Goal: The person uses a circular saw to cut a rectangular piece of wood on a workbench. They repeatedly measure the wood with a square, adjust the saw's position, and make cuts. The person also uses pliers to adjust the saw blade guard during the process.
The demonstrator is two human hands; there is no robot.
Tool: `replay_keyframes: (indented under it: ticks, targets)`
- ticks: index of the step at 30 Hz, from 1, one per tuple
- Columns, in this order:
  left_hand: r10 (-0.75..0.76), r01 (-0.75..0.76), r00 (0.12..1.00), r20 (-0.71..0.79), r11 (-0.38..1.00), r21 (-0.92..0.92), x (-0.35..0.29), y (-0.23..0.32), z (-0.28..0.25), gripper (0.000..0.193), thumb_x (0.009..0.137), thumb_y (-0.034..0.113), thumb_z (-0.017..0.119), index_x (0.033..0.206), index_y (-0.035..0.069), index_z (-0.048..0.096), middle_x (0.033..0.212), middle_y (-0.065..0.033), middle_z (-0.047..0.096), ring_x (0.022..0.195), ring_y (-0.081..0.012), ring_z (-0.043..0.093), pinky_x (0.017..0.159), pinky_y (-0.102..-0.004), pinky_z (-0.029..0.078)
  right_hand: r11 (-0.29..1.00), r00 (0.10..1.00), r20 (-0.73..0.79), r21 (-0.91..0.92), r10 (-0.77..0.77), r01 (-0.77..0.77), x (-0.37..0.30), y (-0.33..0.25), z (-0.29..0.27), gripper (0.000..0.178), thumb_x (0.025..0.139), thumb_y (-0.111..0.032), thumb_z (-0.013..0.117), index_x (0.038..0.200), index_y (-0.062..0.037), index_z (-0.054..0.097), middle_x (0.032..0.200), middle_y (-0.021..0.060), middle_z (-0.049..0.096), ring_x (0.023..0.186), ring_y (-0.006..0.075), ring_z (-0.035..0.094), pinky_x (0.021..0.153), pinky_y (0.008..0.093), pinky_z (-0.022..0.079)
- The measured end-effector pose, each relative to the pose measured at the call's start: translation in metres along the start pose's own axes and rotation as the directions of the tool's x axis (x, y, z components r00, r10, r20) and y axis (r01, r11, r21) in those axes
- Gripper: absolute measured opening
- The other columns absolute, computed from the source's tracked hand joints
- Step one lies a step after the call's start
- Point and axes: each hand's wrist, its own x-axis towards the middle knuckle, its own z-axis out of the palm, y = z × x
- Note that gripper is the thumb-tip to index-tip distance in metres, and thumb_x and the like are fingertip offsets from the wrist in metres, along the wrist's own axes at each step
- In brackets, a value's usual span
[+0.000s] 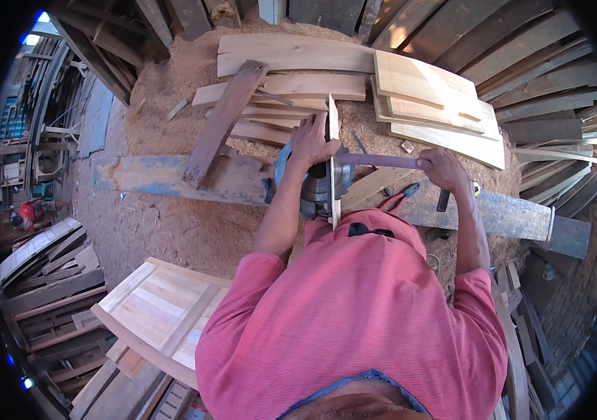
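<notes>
A thin pale wooden board [334,140] stands on edge in front of me, and my left hand [312,143] is closed on its upper left side. My right hand [445,168] grips a long, narrow purplish-brown bar [382,161] whose far end meets the right face of the board. Below that fist sticks out a dark end [443,201], perhaps the tool's handle; its exact kind I cannot make out. Beneath and around the board is a round blue and grey metal machine [318,187], partly hidden by my left arm. Red-handled pliers [398,199] lie to its right.
A long worn bench plank [151,178] runs across, with a brown timber [227,122] leaning over it. Pale boards [424,94] are stacked beyond on sawdust. A panelled wooden door [165,308] lies at lower left. Lumber [550,70] lines the right side.
</notes>
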Motion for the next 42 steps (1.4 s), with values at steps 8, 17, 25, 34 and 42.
replay_keyframes:
  ticks: [8,17,25,34,42]
  targets:
    - [-0.001,0.001,1.0,0.007,1.0,0.02,0.002,0.002,0.003,0.08,0.073,0.037,0.068,0.147,0.013,0.047,0.142,-0.0207,0.059,0.133,-0.0434,0.056,0.109,-0.0574,0.044,0.999,0.999,-0.012,-0.025,0.03,-0.03,-0.001,-0.001,0.0,0.023,0.097,-0.025,0.064,0.097,-0.0043,0.075,0.09,0.0223,0.072,0.091,0.0426,0.07,0.084,0.0522,0.052]
    - [0.0,0.0,1.0,0.001,1.0,0.004,0.002,0.001,0.0,0.077,0.073,0.036,0.068,0.145,0.012,0.049,0.139,-0.0211,0.06,0.131,-0.0441,0.056,0.107,-0.0574,0.046,0.993,0.996,-0.09,-0.117,0.022,-0.032,0.0,-0.01,-0.001,0.022,0.099,-0.025,0.064,0.093,-0.006,0.075,0.09,0.0204,0.074,0.091,0.0418,0.071,0.085,0.0539,0.051]
    - [-0.005,0.005,1.0,0.019,1.0,0.003,0.001,0.003,-0.003,0.077,0.073,0.036,0.068,0.144,0.012,0.049,0.139,-0.0211,0.061,0.13,-0.0438,0.057,0.106,-0.0567,0.046,0.998,0.998,-0.045,-0.024,0.052,-0.053,-0.006,-0.013,-0.013,0.02,0.097,-0.021,0.065,0.101,-0.0059,0.078,0.096,0.021,0.074,0.097,0.0418,0.07,0.088,0.0516,0.052]
    - [0.019,-0.019,1.0,-0.007,0.999,0.027,0.002,-0.003,0.002,0.079,0.074,0.036,0.067,0.146,0.011,0.047,0.14,-0.0219,0.06,0.128,-0.0443,0.057,0.106,-0.0563,0.046,0.998,0.998,-0.042,-0.046,0.044,-0.046,-0.003,-0.009,-0.007,0.021,0.097,-0.024,0.065,0.101,-0.007,0.078,0.095,0.0215,0.074,0.095,0.0427,0.07,0.086,0.052,0.052]
    - [0.01,-0.01,1.0,0.007,1.0,0.016,0.002,-0.004,0.001,0.078,0.075,0.037,0.067,0.145,0.01,0.047,0.139,-0.0219,0.06,0.129,-0.044,0.056,0.107,-0.0562,0.045,0.998,0.999,-0.028,-0.047,0.034,-0.035,0.003,-0.007,-0.005,0.022,0.097,-0.025,0.065,0.099,-0.0071,0.078,0.092,0.0227,0.073,0.093,0.0444,0.07,0.084,0.0536,0.052]
